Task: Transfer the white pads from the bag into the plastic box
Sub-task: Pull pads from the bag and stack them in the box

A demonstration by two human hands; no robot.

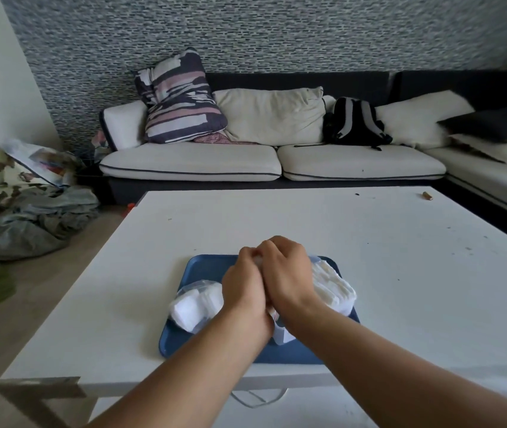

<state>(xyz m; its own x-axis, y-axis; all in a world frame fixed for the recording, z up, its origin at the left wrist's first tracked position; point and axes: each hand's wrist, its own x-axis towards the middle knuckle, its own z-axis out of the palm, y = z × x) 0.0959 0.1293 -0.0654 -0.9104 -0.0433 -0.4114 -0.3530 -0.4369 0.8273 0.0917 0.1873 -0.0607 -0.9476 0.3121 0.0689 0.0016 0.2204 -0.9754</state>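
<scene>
Both my hands meet over the blue tray [202,265]: left hand [246,285] and right hand [289,273], fingers curled on something white; box hidden beneath. Bag [195,301] of pads lies left, loose stack [334,288] right. Risk: stack tipping off the tray if nudged.

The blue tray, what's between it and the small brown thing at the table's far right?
Head view: only bare white table between blue tray and brown thing.

No text, label, brand, number or sign can be read anywhere in view. The printed plastic bag [40,163] on the floor at about ten o'clock carries coloured printing, but it is too blurred to make out.
</scene>
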